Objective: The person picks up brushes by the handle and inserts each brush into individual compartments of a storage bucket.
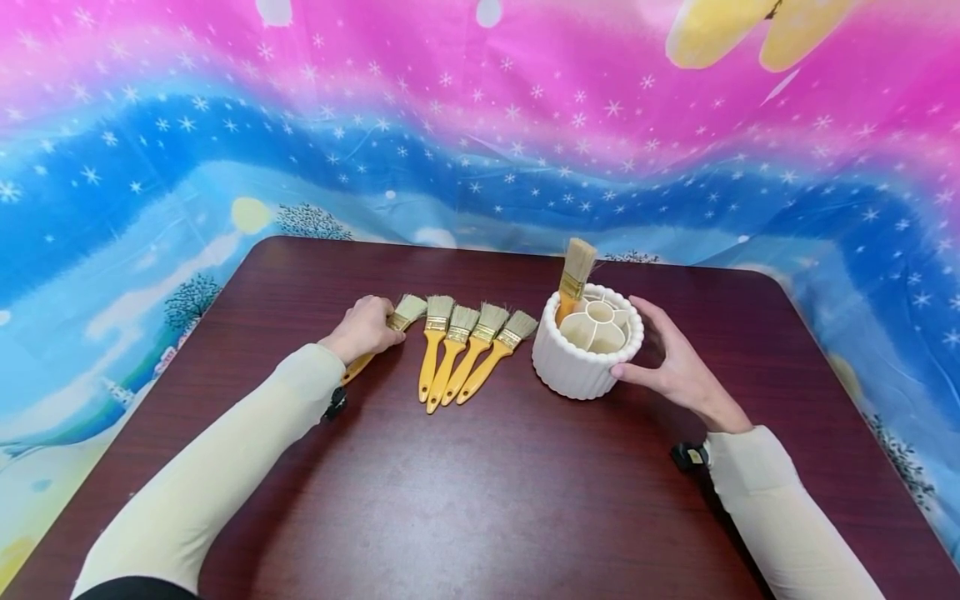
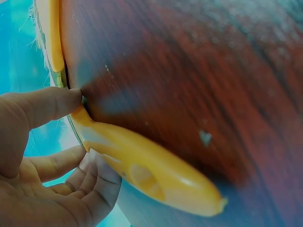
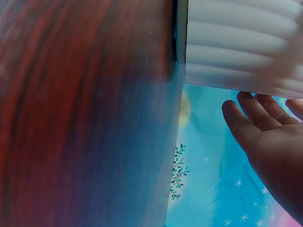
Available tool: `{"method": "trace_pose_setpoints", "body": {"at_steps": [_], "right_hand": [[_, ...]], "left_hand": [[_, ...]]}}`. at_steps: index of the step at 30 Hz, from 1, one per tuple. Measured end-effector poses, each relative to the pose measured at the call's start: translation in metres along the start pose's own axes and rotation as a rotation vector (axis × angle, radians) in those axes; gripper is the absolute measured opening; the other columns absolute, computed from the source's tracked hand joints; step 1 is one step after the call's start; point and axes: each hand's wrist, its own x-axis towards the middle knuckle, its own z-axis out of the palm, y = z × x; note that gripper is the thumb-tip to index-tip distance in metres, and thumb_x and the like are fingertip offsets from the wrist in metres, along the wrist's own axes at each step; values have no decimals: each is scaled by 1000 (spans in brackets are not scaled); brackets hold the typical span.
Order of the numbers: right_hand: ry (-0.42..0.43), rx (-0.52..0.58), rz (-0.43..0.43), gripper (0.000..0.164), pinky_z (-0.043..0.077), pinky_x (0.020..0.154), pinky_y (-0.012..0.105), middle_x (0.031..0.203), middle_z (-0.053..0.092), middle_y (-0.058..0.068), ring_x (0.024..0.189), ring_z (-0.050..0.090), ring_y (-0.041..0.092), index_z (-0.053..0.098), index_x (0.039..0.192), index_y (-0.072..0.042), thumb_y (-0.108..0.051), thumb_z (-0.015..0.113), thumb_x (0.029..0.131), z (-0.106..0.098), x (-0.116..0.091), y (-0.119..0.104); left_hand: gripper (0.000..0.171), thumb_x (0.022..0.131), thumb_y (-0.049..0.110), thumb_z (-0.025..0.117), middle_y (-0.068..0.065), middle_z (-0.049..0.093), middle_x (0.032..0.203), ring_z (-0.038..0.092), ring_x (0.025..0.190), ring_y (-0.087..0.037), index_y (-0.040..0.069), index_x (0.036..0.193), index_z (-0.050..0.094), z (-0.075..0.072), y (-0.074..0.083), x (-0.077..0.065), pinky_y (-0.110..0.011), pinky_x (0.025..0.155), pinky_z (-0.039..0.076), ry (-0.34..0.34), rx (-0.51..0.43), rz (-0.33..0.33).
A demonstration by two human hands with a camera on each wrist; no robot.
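Observation:
In the head view my left hand (image 1: 366, 330) pinches a paintbrush (image 1: 407, 313) at the left end of the row. Its bristles point away to the right; the left wrist view shows its yellow handle (image 2: 156, 165) below the fingers. My right hand (image 1: 678, 362) rests on the right side of a white ribbed round holder (image 1: 573, 372), thumb at the near side and fingers spread farther back. One paintbrush (image 1: 576, 271) stands in the holder, bristles up. The right wrist view shows the fingertips right at the holder's ribbed wall (image 3: 232, 47).
Several more paintbrushes (image 1: 468, 350) lie fanned side by side between the left hand and the holder, handles toward me. Everything sits on a dark red-brown table (image 1: 465, 500). A colourful patterned cloth (image 1: 450, 125) hangs behind its far edge. The holder has several compartments inside.

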Motion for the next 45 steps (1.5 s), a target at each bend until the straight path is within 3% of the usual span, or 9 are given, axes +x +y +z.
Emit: {"method": "trace_pose_setpoints", "body": {"at_steps": [5,12,27,45], "right_hand": [[7,-6,6,92,34,96,14,140,41,20,118,46,15,24,147,2,4,78,72,0,-1,-2],[8,-11,1,93,33,96,14,139,41,21,120,45,22,24,146,4,5,79,70,1,-1,-2],[15,-11,-23,92,35,95,14,137,43,21,115,48,9,27,144,5,7,79,69,1,-1,2],[30,5,-43,90,36,94,16,138,43,22,119,46,15,29,141,4,8,80,67,2,0,2]], "left_hand": [[27,84,22,71,-15,54,95,46,82,-28,-2,94,62,-1,-2,-1,-40,70,40,13,12,12],[29,84,22,70,-18,55,101,47,86,-29,-2,98,63,-1,-5,-2,-43,75,41,23,8,7],[42,85,20,69,-23,53,111,48,93,-32,-7,115,59,-8,-6,-6,-47,83,41,33,-16,2],[51,84,21,68,-23,51,112,50,94,-34,-6,125,54,-5,-1,-10,-48,84,43,107,-27,12]]}}
